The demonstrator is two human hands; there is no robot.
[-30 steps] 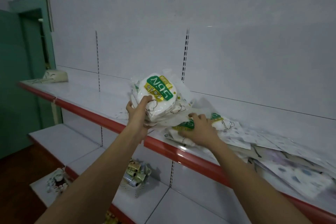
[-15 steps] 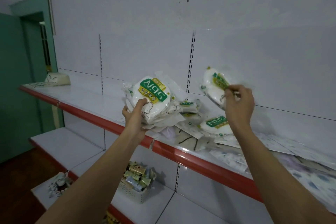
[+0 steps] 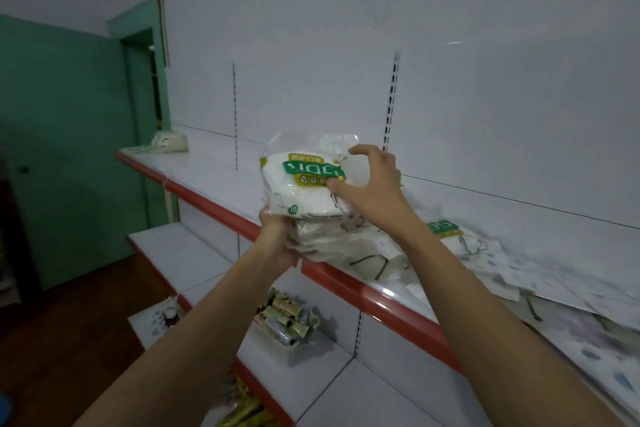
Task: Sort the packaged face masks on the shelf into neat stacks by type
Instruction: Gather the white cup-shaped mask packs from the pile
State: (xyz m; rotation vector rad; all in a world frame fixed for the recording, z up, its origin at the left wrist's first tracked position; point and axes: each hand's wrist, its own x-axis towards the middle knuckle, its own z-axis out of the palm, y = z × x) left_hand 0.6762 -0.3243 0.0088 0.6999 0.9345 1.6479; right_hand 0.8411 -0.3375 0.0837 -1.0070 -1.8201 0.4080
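Holding a stack of packaged masks [image 3: 304, 191] just above the front edge of the white shelf [image 3: 221, 180].

Left hand [image 3: 277, 243] gripping the stack from below, fingers curled under it; right hand [image 3: 370, 184] laid on the top green-labelled pack, fingers spread, thumb pressing its face. More packs [image 3: 446, 232] scattered to the right.

Your left hand [image 3: 277, 239] grips a stack of mask packets [image 3: 322, 218] from below; your right hand [image 3: 370, 184] holds the green-labelled top packet [image 3: 301, 184] above the shelf [image 3: 214, 177].
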